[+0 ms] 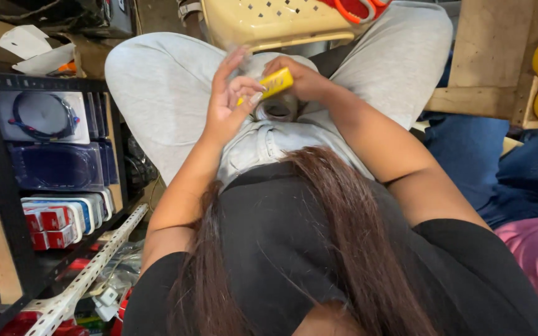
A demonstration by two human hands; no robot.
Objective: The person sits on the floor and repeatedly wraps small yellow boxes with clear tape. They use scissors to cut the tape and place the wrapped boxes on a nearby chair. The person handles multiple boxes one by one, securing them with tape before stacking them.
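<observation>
Upper centre of the frame, both hands meet over the lap. The right hand [300,78] pinches a yellow bar [271,84] between thumb and curled fingers. The bar's long axis runs from upper right to lower left, its lower end touching the left hand [228,96], whose fingers are loosely spread and half curled. A cream basket [269,22] edges in just above; a black shelf [7,180] crowds the left.

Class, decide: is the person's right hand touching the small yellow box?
Touching. The head view shows the right hand gripping one end of the yellow box, fingers wrapped over it.
</observation>
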